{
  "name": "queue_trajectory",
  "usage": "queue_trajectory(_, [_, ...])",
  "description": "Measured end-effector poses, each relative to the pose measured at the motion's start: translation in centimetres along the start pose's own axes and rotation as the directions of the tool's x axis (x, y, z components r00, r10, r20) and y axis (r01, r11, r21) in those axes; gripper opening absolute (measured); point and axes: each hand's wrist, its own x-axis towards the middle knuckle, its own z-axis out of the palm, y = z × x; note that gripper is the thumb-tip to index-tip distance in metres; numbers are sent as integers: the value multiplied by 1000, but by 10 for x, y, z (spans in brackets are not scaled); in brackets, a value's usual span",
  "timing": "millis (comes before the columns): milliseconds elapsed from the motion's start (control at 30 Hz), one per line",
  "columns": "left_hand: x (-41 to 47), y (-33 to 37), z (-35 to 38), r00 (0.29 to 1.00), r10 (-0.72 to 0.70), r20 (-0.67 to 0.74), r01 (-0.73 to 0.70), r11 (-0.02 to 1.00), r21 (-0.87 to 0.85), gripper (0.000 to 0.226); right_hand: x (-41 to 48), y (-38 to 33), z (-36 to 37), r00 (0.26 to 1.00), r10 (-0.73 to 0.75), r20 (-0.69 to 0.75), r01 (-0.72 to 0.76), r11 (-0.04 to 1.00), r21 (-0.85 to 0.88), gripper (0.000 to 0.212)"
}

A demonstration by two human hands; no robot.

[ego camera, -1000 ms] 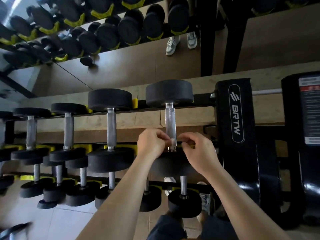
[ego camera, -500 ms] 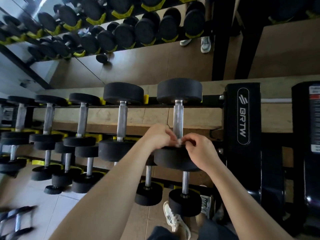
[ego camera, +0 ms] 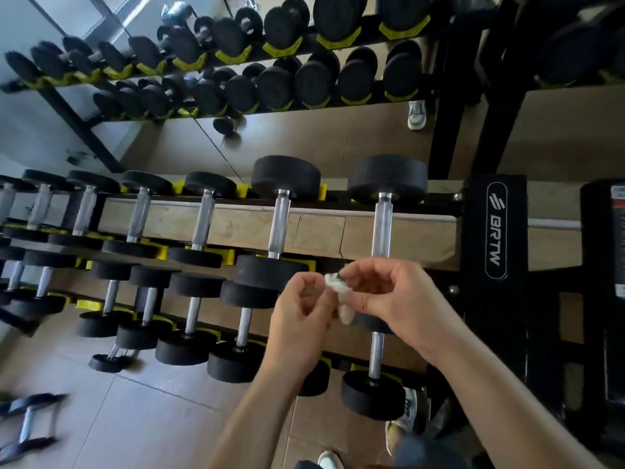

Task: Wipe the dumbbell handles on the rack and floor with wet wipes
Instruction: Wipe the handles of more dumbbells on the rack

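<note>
Crumpled white wet wipe [ego camera: 338, 291] at the black steel rack's [ego camera: 473, 231] right end.
Our left hand [ego camera: 301, 319] and right hand [ego camera: 395, 299] both pinch it, just below the rightmost knurled chrome dumbbell handle [ego camera: 382, 228].

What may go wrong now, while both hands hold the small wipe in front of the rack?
The wipe is bunched small between the left hand and right hand; it might slip and fall to the floor. So crumpled, it may clean only part of the next handle.
</note>
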Motion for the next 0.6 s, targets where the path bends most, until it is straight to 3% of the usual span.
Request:
queue_trajectory(133, [-38,-15,-35,991,22,-135,-34,996,-86,2,-27,8,60,988,-72,-137,71,997,-13,19])
queue_trajectory(267, [-77,-34,-76,975,-47,-216,-29,940,-339,7,-57,16,116,984,-63,-168,76,995,71,17])
queue_trajectory(433, [-116,-68,-124,987,-159,0,117,724,-680,8,-92,34,181,987,95,-126,-46,938,343,17])
queue_trajectory(500, [-129,-79,-139,982,-148,119,189,704,-685,22,-103,44,197,982,161,-99,-107,907,408,20])
queue_trajectory(600, [-144,-100,-152,977,-120,177,187,881,-435,19,-117,55,212,972,207,-108,-143,895,422,19])
